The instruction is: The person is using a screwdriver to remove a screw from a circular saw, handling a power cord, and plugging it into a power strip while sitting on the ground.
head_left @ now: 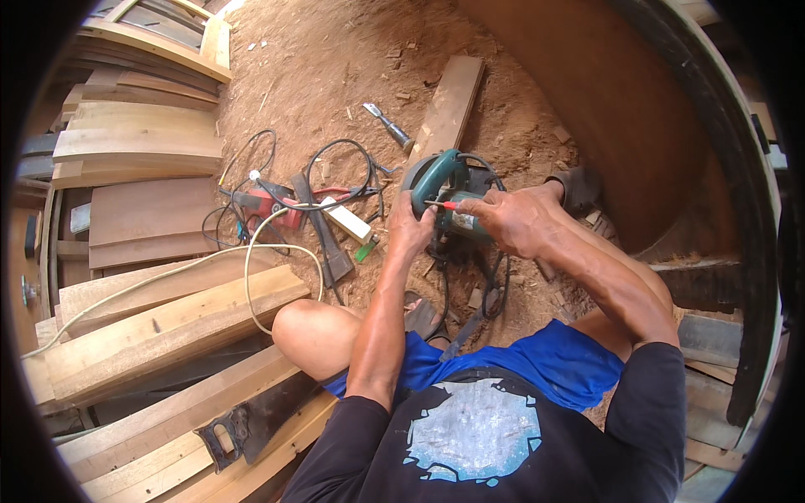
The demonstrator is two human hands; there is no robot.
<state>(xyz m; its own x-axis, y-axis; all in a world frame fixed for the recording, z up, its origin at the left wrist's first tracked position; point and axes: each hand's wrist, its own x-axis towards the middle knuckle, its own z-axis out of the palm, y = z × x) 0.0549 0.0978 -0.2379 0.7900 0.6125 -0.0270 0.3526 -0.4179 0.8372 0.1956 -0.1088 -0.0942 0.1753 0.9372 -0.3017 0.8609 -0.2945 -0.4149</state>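
In front of me is a green circular saw, resting at the near end of a board on the ground. My left hand grips the saw's near left side, its fingers partly hidden. My right hand is closed around a screwdriver with a red handle. The screwdriver's thin shaft points left across the saw body, its tip close to my left thumb. Whether the tip touches a screw is too small to tell. A dark cord hangs in loops beside the saw.
Left of the saw lie a red power tool, a dark long-handled tool, a white block and tangled cords. A chisel-like tool lies beyond. Stacked planks and a handsaw are left; a large curved brown panel stands right.
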